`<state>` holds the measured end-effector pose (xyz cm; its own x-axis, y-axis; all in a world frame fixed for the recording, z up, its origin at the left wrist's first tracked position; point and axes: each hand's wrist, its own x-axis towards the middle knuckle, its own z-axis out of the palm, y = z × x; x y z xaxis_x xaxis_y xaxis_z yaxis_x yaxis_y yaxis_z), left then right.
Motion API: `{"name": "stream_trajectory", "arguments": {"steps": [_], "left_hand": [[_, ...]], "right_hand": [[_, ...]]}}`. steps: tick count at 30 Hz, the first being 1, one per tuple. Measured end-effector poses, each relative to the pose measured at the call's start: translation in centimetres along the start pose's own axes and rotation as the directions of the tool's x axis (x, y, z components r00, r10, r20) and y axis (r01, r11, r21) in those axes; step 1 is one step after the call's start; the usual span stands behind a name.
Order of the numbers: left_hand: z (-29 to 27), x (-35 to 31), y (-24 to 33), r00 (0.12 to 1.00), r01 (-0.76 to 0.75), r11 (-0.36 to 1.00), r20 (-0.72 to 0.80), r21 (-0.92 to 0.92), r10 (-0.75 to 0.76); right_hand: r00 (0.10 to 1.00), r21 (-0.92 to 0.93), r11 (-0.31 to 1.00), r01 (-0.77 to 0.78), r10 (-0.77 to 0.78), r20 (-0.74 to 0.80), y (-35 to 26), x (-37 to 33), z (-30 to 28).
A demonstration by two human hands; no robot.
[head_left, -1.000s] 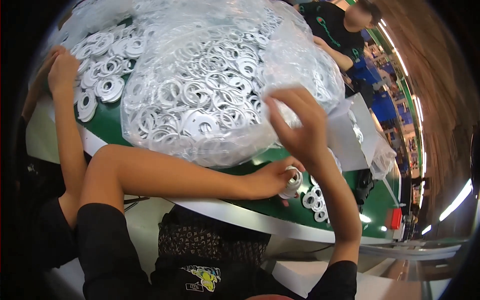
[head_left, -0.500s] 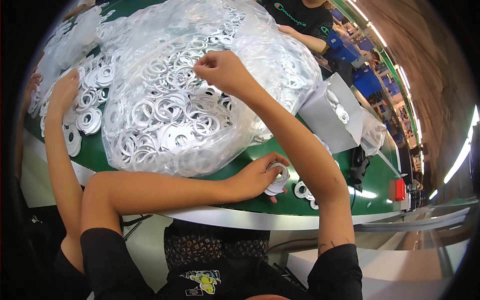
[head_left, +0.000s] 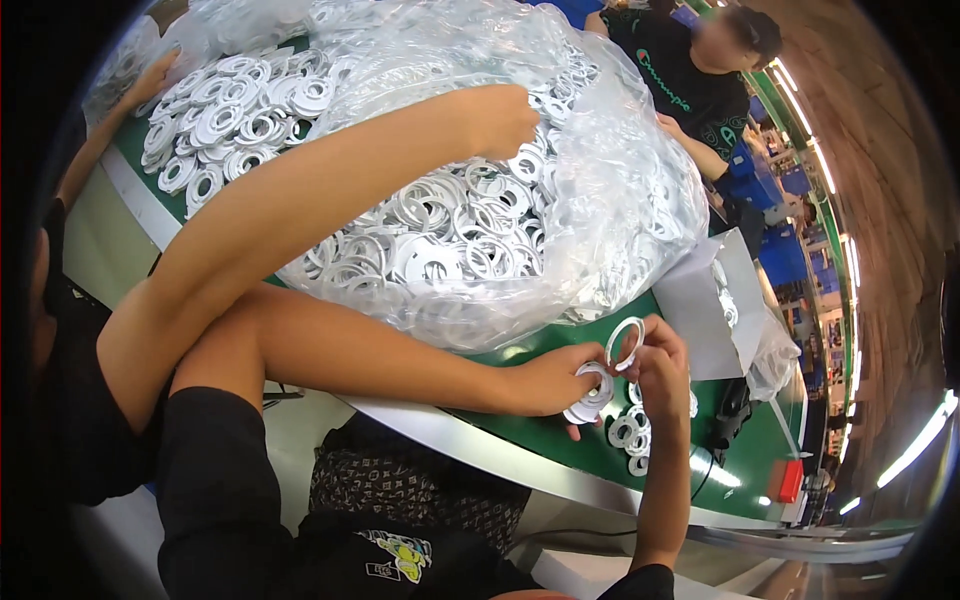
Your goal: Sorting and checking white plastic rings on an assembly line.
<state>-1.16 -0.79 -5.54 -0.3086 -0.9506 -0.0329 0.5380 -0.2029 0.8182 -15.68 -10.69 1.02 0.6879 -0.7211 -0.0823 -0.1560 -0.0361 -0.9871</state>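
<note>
My left hand (head_left: 553, 382) is closed around a round white ring-shaped part (head_left: 592, 392) with a hole in its middle, just above the near table edge. Beside it, my right hand (head_left: 660, 362) pinches a thinner white ring (head_left: 626, 345) upright between thumb and fingers. The thin ring is close to the held part; whether they touch I cannot tell. A few more white rings (head_left: 630, 432) lie on the green table (head_left: 510, 425) below my right hand. Beyond my hands lies a large clear plastic bag (head_left: 440, 318) full of loose white rings (head_left: 425, 210).
A co-worker's arm (head_left: 330, 170) crosses over my left forearm into the bag. Stacked white discs (head_left: 225, 110) lie at the left. A white box (head_left: 705, 300), a black tool (head_left: 732, 412) and a red block (head_left: 790, 482) stand right. Another person (head_left: 690, 80) sits across.
My right hand has come back from the bag with a thin ring. The co-worker's arm has reached across to the bag. My left hand keeps its part. The view has shifted.
</note>
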Motion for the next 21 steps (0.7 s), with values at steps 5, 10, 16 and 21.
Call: {"name": "stream_trajectory", "arguments": {"steps": [5, 10, 16, 21], "left_hand": [[-0.5, 0.0, 0.6, 0.997, 0.070, 0.997, 0.039, -0.020, -0.069], [-0.7, 1.0, 1.7, 0.990, 0.135, 0.987, 0.039, -0.085, -0.133], [-1.2, 0.7, 2.7, 0.985, 0.079, 0.989, -0.146, -0.124, -0.097], [-0.4, 0.8, 2.5, 0.977, 0.113, 0.987, -0.167, -0.113, -0.131]], "right_hand": [[0.991, 0.217, 0.975, -0.040, 0.067, -0.117, 1.3, -2.6, -1.5], [0.971, 0.090, 0.991, 0.100, -0.077, -0.224, 1.9, -3.0, -2.7], [0.867, -0.456, 0.858, 0.238, -0.399, -0.297, 1.0, -2.5, -1.2], [0.546, -0.826, 0.193, 0.530, -0.823, 0.158, 2.6, -3.5, -0.5]]}}
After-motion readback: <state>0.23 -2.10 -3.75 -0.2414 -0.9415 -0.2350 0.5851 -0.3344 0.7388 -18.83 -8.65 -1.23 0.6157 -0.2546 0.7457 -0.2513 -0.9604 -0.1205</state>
